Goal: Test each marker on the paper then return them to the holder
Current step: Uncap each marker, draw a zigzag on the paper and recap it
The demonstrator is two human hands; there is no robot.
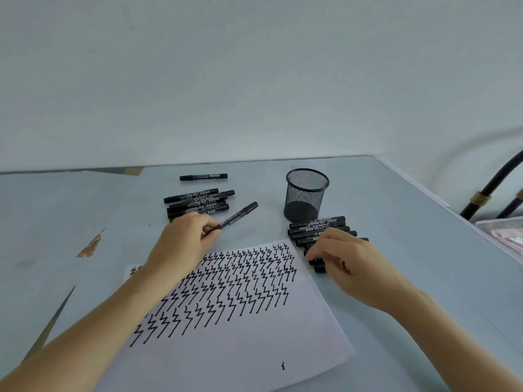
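Observation:
A white paper covered with rows of black zigzag marks lies in front of me. My left hand grips a black marker that points up and to the right, just above the paper's top edge. My right hand rests on a row of black markers beside the paper's right corner, with its fingers curled over the nearest ones. The black mesh holder stands upright and looks empty. Another pile of black markers lies behind my left hand, and a single marker lies farther back.
The grey-blue table has worn patches on its left side. Its right edge runs diagonally, with black tubing and a translucent box beyond it. A plain wall rises behind the table.

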